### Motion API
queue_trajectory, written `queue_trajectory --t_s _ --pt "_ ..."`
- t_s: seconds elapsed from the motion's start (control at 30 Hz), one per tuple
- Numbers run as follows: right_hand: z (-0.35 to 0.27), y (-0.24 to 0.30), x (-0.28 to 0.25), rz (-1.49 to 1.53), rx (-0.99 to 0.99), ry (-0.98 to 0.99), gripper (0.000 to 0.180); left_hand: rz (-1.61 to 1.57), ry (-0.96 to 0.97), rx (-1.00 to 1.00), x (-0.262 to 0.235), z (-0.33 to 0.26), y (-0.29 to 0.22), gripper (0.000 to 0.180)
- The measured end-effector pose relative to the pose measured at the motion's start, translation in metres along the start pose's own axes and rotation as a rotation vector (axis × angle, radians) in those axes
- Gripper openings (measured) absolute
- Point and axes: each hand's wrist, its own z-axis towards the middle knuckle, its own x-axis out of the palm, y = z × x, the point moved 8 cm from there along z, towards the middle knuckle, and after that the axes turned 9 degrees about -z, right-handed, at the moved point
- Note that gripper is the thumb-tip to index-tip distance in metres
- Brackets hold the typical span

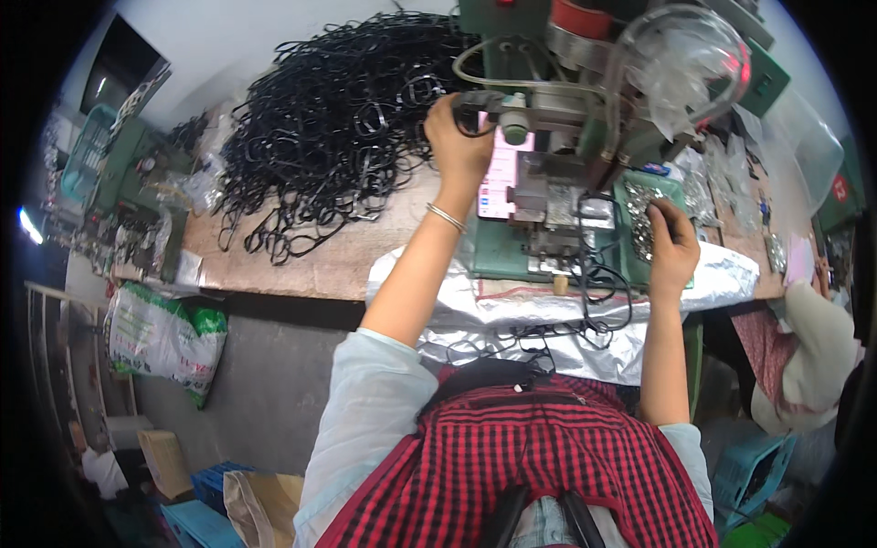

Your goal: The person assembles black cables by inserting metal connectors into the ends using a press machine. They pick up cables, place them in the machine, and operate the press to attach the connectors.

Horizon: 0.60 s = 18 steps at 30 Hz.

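Observation:
My left hand (459,151) is raised beside the upper part of a green bench press machine (501,251). Its fingers curl around something dark that I cannot make out, near a grey-green knob (515,126). My right hand (674,251) is over a green tray (674,189) heaped with small shiny metal parts (642,205). Thumb and fingertips come together there in a pinch; whatever is between them is too small to tell. Black cords (598,315) hang from the machine's front onto silver sheeting (438,306). Behind the left hand stands a phone-like pink screen (499,178).
A large tangle of black cord loops (338,119) covers the table's (311,274) far left. Clear plastic bags (731,183) lie right of the tray. Another green machine (132,196) stands at left, above a white-green sack (164,338). Blue crates (754,470) sit on the floor.

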Motion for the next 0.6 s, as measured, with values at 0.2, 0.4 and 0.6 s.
queue_trajectory --t_s 0.2,0.4,0.6 --pt "-0.029 -0.026 -0.058 -0.232 0.017 -0.013 0.017 -0.006 0.028 -0.034 -0.082 -0.033 -0.013 0.056" --pt "-0.053 -0.038 -0.118 -0.317 0.105 -0.086 0.015 0.583 0.058 0.222 -0.156 -0.011 0.021 0.012" --pt "-0.009 0.089 -0.008 -0.056 -0.077 0.284 0.019 1.099 0.101 0.170 -0.125 -0.003 0.044 0.022"
